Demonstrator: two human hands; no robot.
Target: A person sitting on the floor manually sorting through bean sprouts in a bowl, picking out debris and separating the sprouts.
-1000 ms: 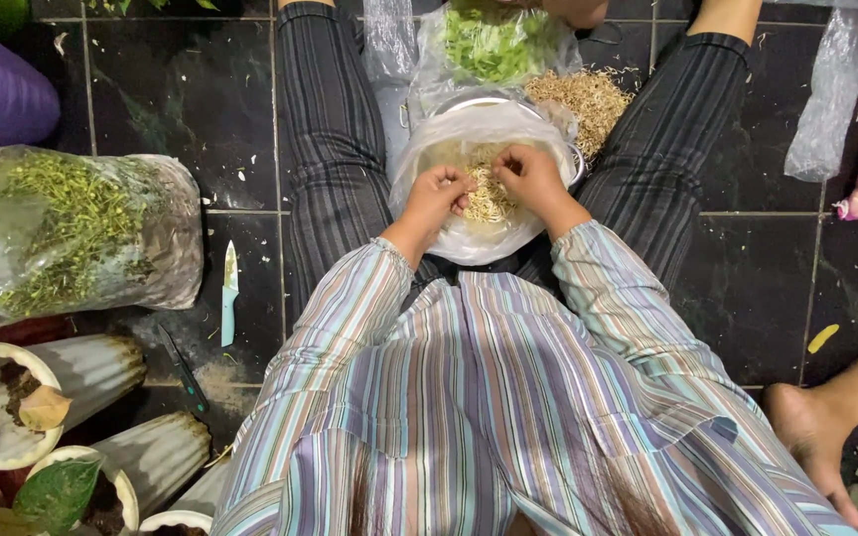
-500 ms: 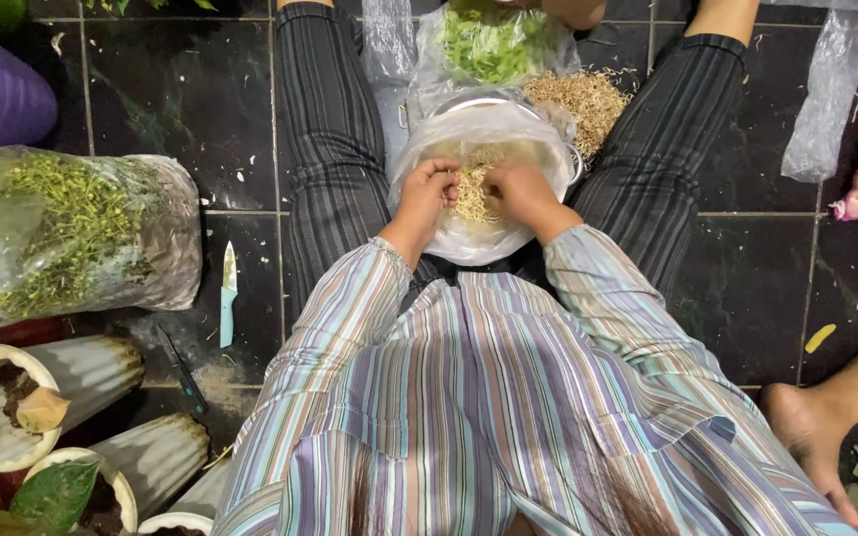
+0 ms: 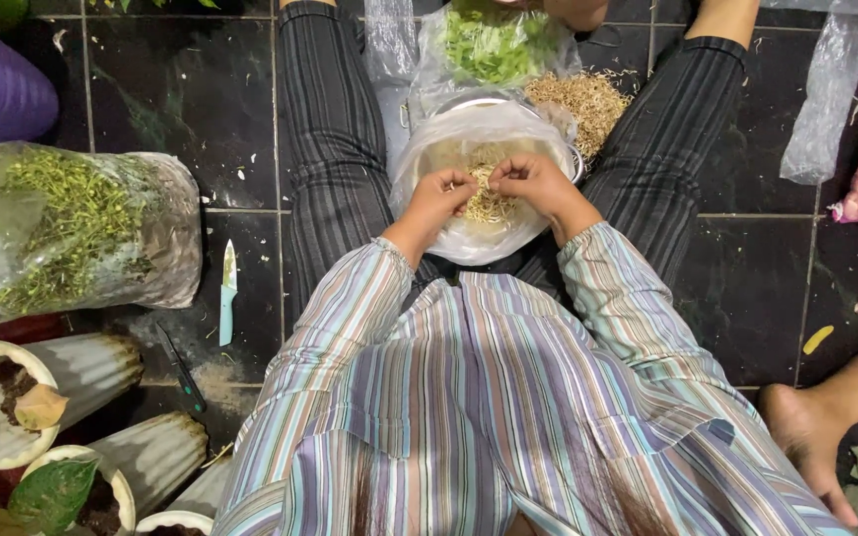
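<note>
Both hands worked over the plastic-lined bowl [image 3: 489, 169] set between the legs, so scraps dropped inside. Left hand [image 3: 441, 197] and right hand [image 3: 531, 184] each pinched pale sprouts [image 3: 489, 201], fingers nearly closed.

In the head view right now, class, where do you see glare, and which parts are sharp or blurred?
Head view: glare streaks the clear plastic bag at left and the glossy dark floor tiles; the left hand, right hand and striped shirt are sharp; the edges look slightly stretched.

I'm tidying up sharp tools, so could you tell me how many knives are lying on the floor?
2: a pale-handled knife beside the person's left leg, and a dark-handled knife just below it, near the white pots. Others may be hidden.
</note>
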